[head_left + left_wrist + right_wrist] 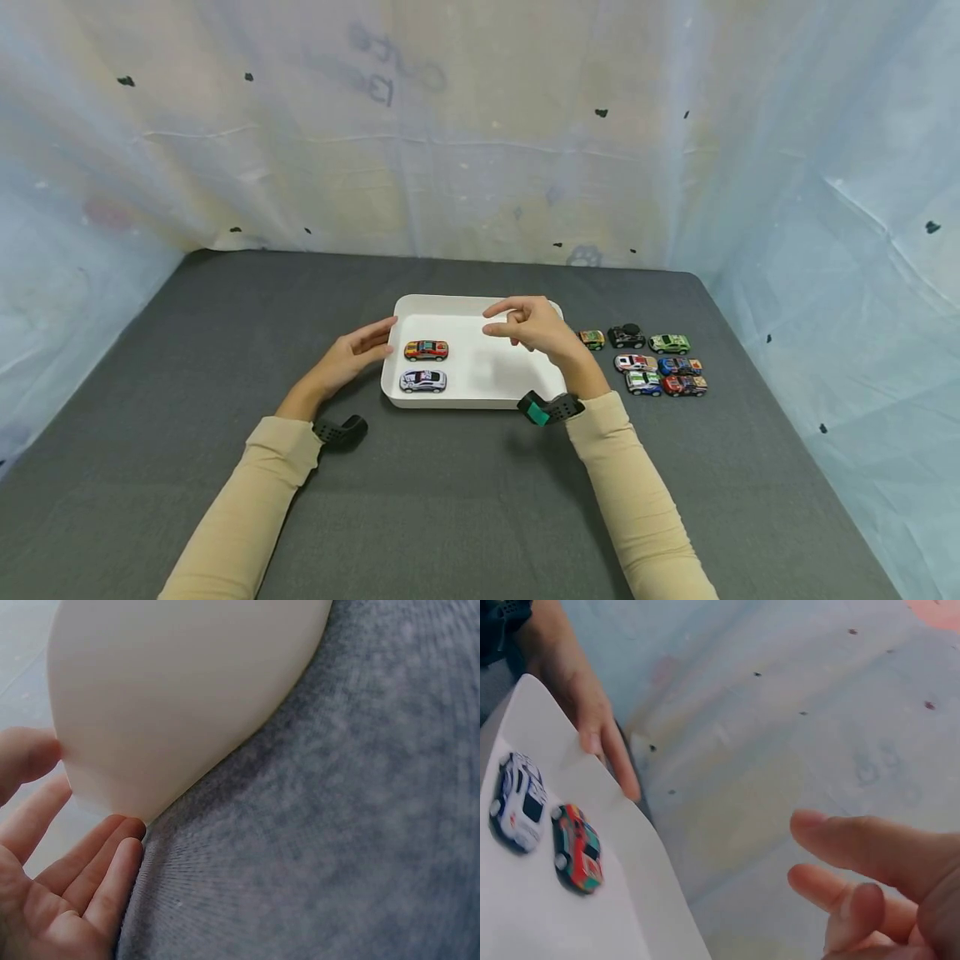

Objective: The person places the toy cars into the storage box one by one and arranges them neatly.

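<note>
A white tray (465, 402) lies on the grey cloth. My left hand (354, 354) touches its left side; in the left wrist view the fingertips (129, 826) meet the tray's outer wall. Over the tray's right half hovers my right hand (536, 325), thumb and index finger apart, holding nothing. Inside the tray, at the left, are two toy cars: a red-and-yellow one (426, 350) and, nearer me, a white-and-purple one (423, 381). Both also show in the right wrist view, the red car (577, 849) beside the white car (519, 802).
Right of the tray stands a cluster of several toy cars, among them a black car with a round top (627, 336), a light green car (669, 344), a blue car (680, 367) and a dark red car (684, 385). Pale sheeting (465, 167) hangs behind the table and at both sides.
</note>
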Action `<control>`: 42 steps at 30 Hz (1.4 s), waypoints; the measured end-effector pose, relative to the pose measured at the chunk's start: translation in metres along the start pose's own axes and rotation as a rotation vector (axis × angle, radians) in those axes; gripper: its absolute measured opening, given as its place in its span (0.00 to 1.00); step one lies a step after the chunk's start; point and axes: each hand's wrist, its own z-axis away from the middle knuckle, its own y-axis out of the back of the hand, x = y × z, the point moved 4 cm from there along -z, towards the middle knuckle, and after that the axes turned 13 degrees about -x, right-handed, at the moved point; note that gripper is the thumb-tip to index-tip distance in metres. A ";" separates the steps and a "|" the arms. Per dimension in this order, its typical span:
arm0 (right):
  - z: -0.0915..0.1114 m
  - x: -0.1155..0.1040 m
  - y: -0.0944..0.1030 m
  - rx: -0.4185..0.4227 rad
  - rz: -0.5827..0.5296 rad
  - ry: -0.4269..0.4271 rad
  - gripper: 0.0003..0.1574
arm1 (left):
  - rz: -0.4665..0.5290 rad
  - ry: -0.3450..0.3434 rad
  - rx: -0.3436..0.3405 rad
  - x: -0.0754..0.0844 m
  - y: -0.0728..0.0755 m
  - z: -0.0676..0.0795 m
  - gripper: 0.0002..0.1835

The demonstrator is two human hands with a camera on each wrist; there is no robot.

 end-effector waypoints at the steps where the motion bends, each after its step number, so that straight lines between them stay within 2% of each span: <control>1: 0.004 0.001 0.003 0.009 -0.007 0.019 0.25 | 0.000 0.000 0.000 0.000 0.000 0.000 0.33; 4: 0.016 0.005 0.014 0.026 -0.020 0.075 0.24 | 0.005 0.001 0.001 0.001 0.000 0.000 0.33; 8: 0.029 0.010 0.027 0.051 -0.019 0.104 0.23 | 0.007 0.003 0.000 0.002 0.000 -0.001 0.34; 18: 0.048 0.031 0.058 0.156 -0.020 0.057 0.25 | 0.008 0.004 -0.008 0.001 0.000 0.002 0.34; 27: 0.065 0.039 0.076 0.178 0.076 0.051 0.25 | 0.012 0.007 -0.007 -0.001 0.001 0.004 0.33; 33: 0.071 0.052 0.088 0.208 0.075 0.031 0.26 | 0.014 0.004 -0.004 -0.001 0.003 0.004 0.33; 42: 0.077 0.064 0.094 0.211 0.070 -0.004 0.27 | 0.018 -0.007 -0.015 -0.001 0.001 0.004 0.33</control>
